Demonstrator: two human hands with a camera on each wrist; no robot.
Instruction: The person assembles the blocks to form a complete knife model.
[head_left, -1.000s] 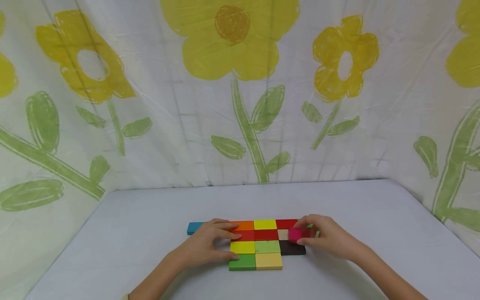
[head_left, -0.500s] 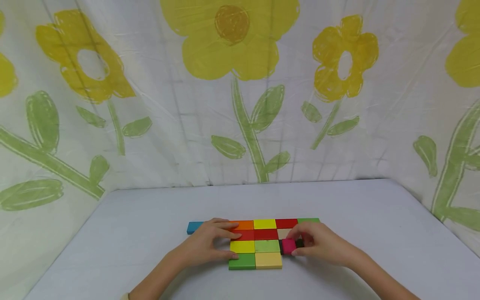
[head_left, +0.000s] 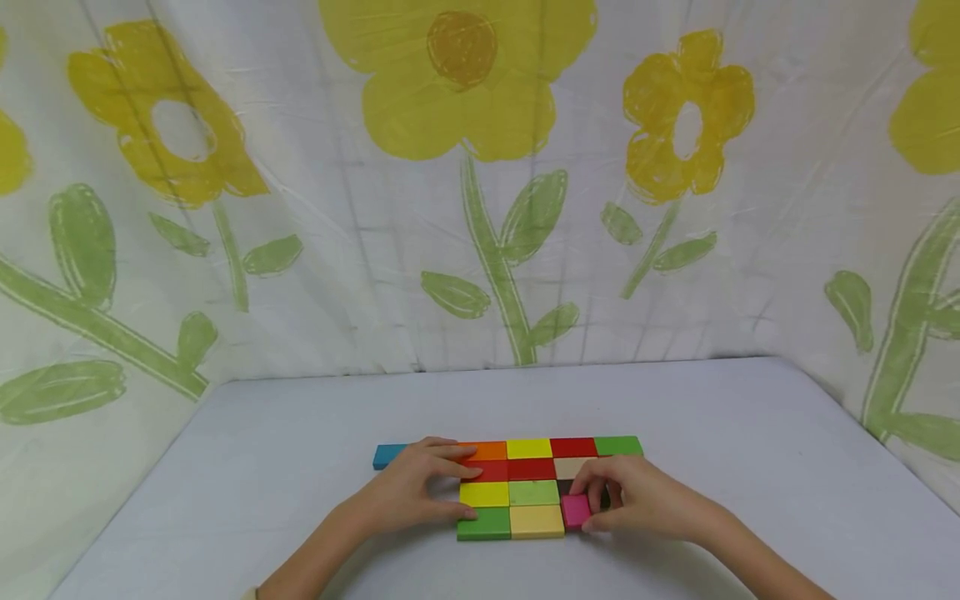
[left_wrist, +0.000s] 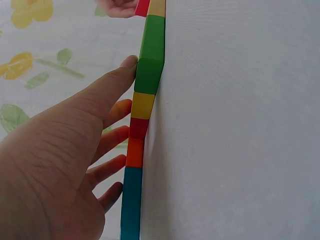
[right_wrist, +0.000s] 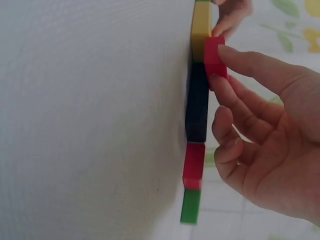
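Several colored flat wooden blocks lie edge to edge in rows on the table. My left hand (head_left: pixel 408 492) rests its fairly straight fingers on the left end of the rows, at the orange block (head_left: pixel 487 451), red block, yellow block (head_left: pixel 484 494) and green block (head_left: pixel 483 525). Between thumb and fingers, my right hand (head_left: pixel 648 500) pinches a small pink block (head_left: pixel 576 512) close beside the tan block (head_left: pixel 537 522) in the nearest row. Part of the black block (right_wrist: pixel 197 102) is behind that hand in the head view; the right wrist view shows its side, with the pink block just above its end.
A blue block (head_left: pixel 387 456) juts out left of my left hand in the farthest row, and a green block (head_left: pixel 618 446) ends that row on the right. Behind the white table (head_left: pixel 300 417) hangs a curtain (head_left: pixel 360 250) printed with yellow flowers.
My right hand has brought the pink block nearer to me, from over the second row, across the black block, to the right of the tan block. My left hand has stayed put.
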